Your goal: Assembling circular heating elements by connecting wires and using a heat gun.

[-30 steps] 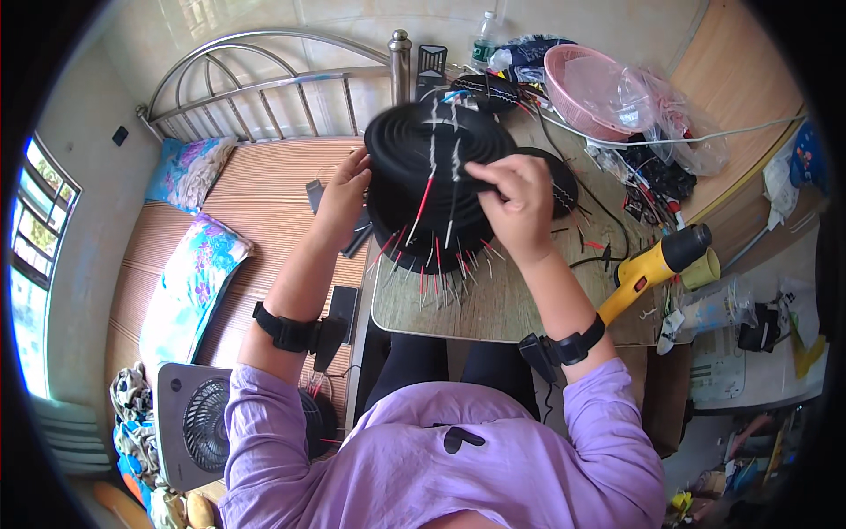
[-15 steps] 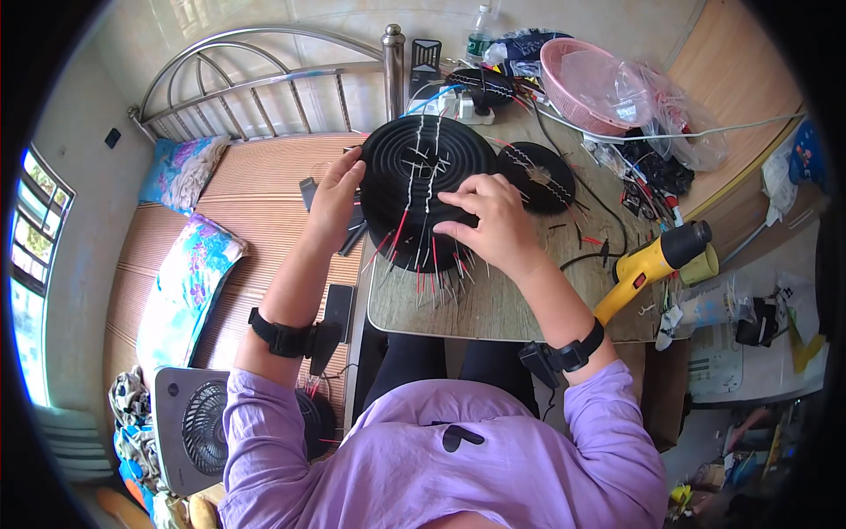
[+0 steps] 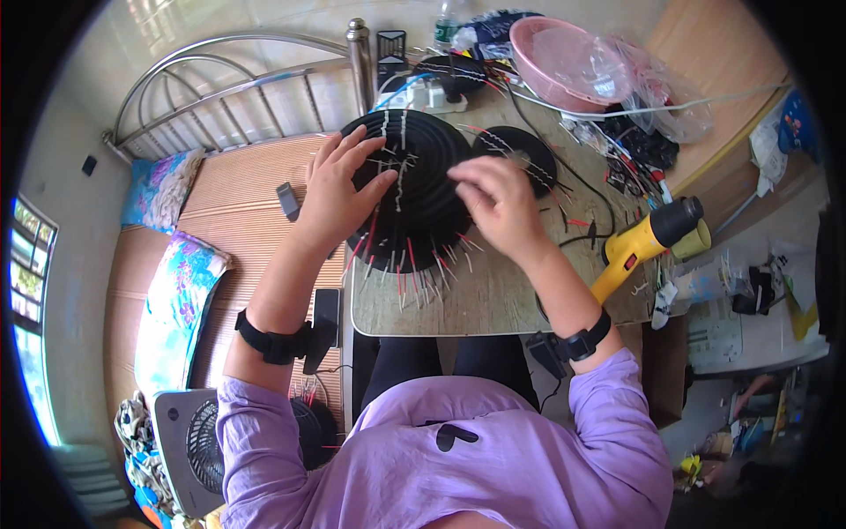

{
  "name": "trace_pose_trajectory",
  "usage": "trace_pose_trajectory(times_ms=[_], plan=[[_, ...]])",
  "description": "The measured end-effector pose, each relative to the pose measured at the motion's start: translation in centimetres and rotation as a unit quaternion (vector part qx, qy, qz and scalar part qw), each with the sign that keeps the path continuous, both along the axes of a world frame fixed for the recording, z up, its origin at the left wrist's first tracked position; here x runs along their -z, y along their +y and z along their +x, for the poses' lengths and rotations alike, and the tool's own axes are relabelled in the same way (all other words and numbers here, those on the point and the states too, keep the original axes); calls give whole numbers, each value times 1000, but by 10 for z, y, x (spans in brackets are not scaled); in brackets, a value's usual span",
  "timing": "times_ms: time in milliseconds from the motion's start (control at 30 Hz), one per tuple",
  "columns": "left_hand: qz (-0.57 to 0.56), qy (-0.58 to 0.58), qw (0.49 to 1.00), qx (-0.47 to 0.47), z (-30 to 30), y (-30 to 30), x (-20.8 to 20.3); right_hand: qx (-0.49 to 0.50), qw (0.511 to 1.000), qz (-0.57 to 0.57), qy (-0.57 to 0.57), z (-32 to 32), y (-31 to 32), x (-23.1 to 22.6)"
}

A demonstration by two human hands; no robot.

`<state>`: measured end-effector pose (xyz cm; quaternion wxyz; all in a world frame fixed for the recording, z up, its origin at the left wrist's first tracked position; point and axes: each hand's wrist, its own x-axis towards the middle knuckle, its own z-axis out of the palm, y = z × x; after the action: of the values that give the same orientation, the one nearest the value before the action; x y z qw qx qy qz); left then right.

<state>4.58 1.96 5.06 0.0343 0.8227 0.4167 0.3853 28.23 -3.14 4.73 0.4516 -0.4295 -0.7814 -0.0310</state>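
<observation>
The person sits at the small tabletop (image 3: 493,300) and works on a big round black coil of ribbed rings (image 3: 414,198), which lies near the far left corner and hangs a little over the left edge. The left hand (image 3: 339,181) lies flat on the coil with the fingers spread, pressing it down. The right hand (image 3: 498,203) is at the right side of the coil, the fingertips pressed together as if pinching one thin wire; what exactly is between them I cannot tell.

To do this well, I think the left hand should hold the coil steady while the right pulls only one wire at a time, without tangling its neighbours.

The coil has many thin red and white wire ends (image 3: 423,273) that fan out from its near rim over the tabletop. A smaller black disc (image 3: 520,150) lies just beside it, and a yellow heat gun (image 3: 648,238) rests at the right edge.
</observation>
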Motion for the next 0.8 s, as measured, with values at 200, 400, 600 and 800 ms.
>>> trace_pose_trajectory(times_ms=[200, 400, 600, 800], plan=[[-46, 124, 990, 41, 22, -1, -5, 181, 970, -151, -60, 66, 19, 13], [-74, 186, 979, 34, 24, -2, -2, 227, 898, -317, -206, 71, 36, 39], [-82, 203, 976, 18, 25, -6, 0, 252, 855, -355, -282, 88, 63, 75], [-98, 208, 973, 15, 26, -6, 1, 251, 839, -387, -288, 93, 71, 77]])
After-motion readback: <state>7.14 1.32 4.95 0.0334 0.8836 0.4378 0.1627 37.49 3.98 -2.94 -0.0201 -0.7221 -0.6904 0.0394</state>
